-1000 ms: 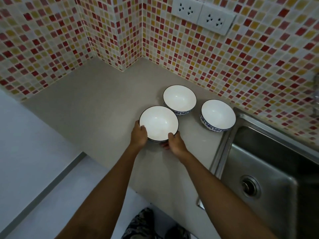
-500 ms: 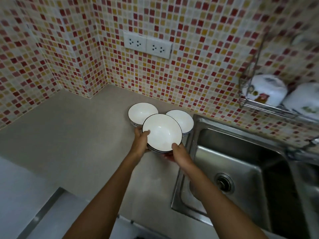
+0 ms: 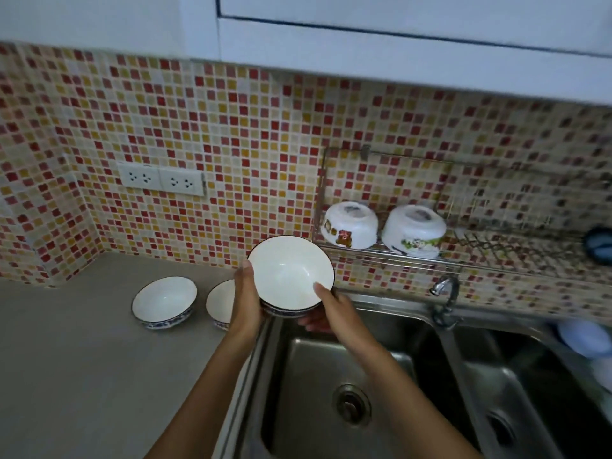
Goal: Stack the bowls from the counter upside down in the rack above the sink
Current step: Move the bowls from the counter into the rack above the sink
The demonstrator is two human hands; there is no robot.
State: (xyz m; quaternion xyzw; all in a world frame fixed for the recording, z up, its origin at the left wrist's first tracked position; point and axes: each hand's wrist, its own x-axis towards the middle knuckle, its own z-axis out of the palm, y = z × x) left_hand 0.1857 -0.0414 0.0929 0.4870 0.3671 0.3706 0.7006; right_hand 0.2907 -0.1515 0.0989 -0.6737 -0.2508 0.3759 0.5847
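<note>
I hold a white bowl (image 3: pixel 288 272) with a dark rim and blue-patterned base in the air over the sink's left edge, its mouth tilted toward me. My left hand (image 3: pixel 245 299) grips its left side and my right hand (image 3: pixel 326 309) its lower right rim. Two more matching bowls stand upright on the counter: one (image 3: pixel 164 301) in full view, the other (image 3: pixel 220 301) partly hidden behind my left hand. The wire rack (image 3: pixel 463 260) hangs on the wall to the right, above the sink, with two upside-down white bowls (image 3: pixel 351 225) (image 3: pixel 414 231) at its left end.
A steel double sink (image 3: pixel 331 376) lies below my hands, with a faucet (image 3: pixel 445 289) at its back. A grey counter (image 3: pixel 82 352) stretches left. Wall sockets (image 3: pixel 161 179) sit on the tiled wall, white cabinets (image 3: pixel 397 34) overhead. A dark round object (image 3: pixel 597 243) is at the rack's right end.
Both hands lifted the bowl off the counter and carried it up and right, over the sink edge. My view swung up and right, bringing the rack and cabinets into sight.
</note>
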